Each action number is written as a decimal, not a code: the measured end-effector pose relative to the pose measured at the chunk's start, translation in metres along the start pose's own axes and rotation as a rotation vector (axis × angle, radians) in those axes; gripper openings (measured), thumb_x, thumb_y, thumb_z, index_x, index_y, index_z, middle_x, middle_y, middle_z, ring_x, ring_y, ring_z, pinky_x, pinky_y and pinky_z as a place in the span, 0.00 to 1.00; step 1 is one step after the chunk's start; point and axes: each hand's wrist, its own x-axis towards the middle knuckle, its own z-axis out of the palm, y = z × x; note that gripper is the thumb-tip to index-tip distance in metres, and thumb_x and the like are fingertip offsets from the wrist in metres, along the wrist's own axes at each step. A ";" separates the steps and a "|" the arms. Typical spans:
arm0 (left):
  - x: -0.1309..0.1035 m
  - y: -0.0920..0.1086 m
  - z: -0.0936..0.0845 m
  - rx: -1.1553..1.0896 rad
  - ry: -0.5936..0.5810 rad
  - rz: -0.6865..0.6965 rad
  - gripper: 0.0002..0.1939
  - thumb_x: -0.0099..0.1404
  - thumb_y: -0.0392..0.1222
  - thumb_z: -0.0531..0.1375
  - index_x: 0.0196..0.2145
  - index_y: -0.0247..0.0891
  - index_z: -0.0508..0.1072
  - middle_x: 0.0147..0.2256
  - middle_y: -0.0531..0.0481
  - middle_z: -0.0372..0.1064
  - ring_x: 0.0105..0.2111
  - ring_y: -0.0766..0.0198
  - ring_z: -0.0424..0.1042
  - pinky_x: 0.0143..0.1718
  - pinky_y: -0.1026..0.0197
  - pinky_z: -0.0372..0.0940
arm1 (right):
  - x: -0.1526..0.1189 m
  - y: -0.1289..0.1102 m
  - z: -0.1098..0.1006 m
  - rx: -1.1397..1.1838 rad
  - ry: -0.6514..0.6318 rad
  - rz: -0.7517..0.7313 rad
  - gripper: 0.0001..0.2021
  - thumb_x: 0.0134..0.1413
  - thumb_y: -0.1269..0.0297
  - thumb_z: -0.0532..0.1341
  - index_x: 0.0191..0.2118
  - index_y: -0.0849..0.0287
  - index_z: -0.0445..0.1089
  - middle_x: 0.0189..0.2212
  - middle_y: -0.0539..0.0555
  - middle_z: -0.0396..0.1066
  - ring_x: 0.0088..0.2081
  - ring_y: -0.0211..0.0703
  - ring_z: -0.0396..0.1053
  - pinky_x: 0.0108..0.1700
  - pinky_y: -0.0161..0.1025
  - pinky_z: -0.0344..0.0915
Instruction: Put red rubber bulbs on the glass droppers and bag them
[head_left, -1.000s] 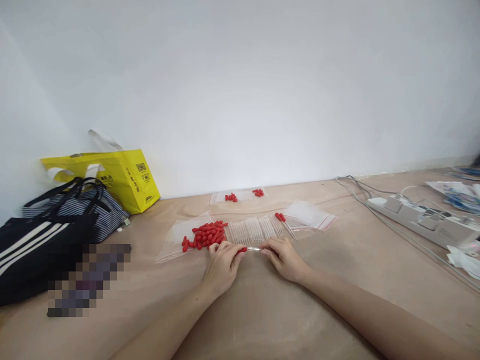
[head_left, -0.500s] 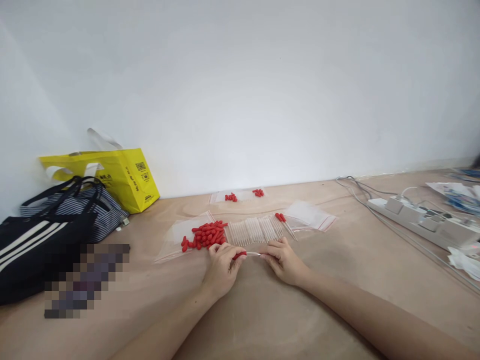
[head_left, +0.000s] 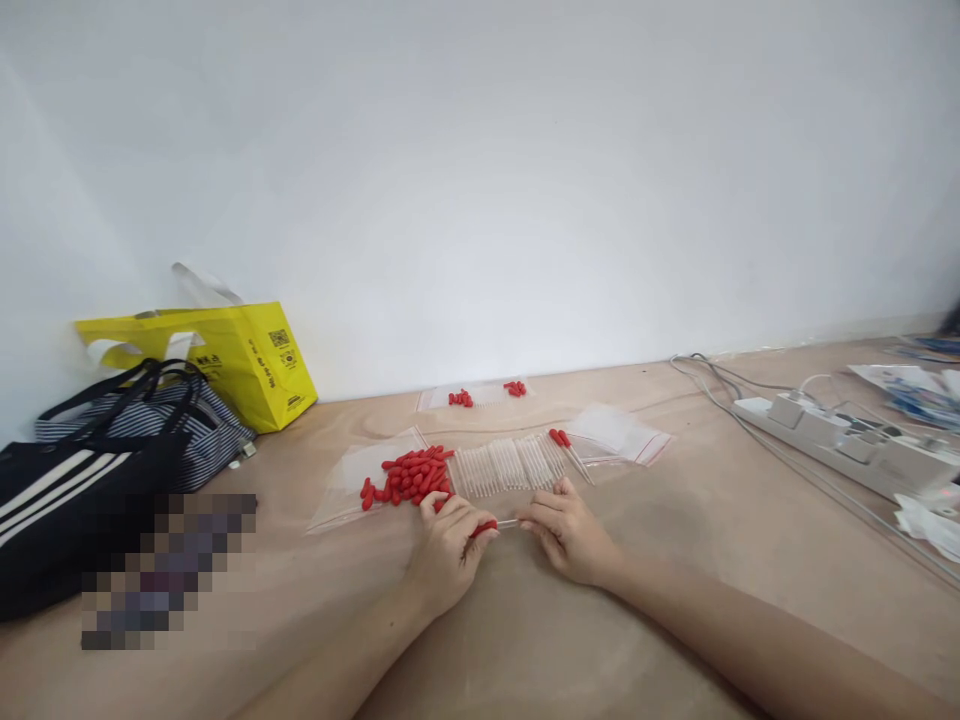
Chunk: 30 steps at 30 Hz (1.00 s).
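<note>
My left hand (head_left: 450, 545) is closed around a small red handle (head_left: 484, 528), whose end shows between thumb and fingers. From it a thin metal rod (head_left: 507, 523) runs across to my right hand (head_left: 564, 530), which pinches its other end in the fingertips. Just beyond my left hand lies a heap of red handles (head_left: 414, 472) on a clear plastic bag (head_left: 341, 490). A row of loose metal rods (head_left: 510, 464) stretches beside the heap. To the right of the row are two joined red-handled pieces (head_left: 559, 438) that look like small screwdrivers.
Another clear bag (head_left: 619, 433) lies at the right of the row. Near the wall sits a bag with more red handles (head_left: 460, 398). A yellow bag (head_left: 270, 370) and a black bag (head_left: 82, 510) stand left; a white power strip (head_left: 847, 440) with cables lies right.
Both hands have moved slightly down in the view, still holding the red handle and the rod. The handle's end shows slightly farther right. The whole scene has shifted slightly with the camera.
</note>
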 end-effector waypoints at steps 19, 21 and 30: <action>0.000 0.002 0.000 -0.001 -0.085 -0.033 0.08 0.62 0.39 0.51 0.28 0.40 0.68 0.24 0.55 0.70 0.30 0.65 0.65 0.45 0.53 0.45 | 0.003 -0.001 0.006 0.018 -0.071 0.001 0.10 0.55 0.72 0.47 0.32 0.60 0.65 0.24 0.51 0.65 0.27 0.36 0.59 0.33 0.36 0.47; 0.001 0.000 0.000 -0.004 -0.085 -0.052 0.08 0.62 0.40 0.51 0.28 0.40 0.69 0.24 0.55 0.70 0.30 0.65 0.65 0.45 0.53 0.44 | 0.005 0.001 0.005 0.031 -0.085 0.009 0.11 0.56 0.71 0.47 0.33 0.60 0.65 0.25 0.51 0.65 0.27 0.35 0.59 0.33 0.36 0.47; 0.001 -0.010 -0.005 0.057 -0.125 -0.072 0.08 0.63 0.42 0.51 0.33 0.46 0.70 0.29 0.55 0.72 0.32 0.64 0.65 0.47 0.50 0.42 | 0.013 0.000 -0.010 -0.251 -0.080 -0.152 0.11 0.57 0.65 0.49 0.36 0.57 0.68 0.28 0.54 0.66 0.30 0.39 0.59 0.33 0.39 0.45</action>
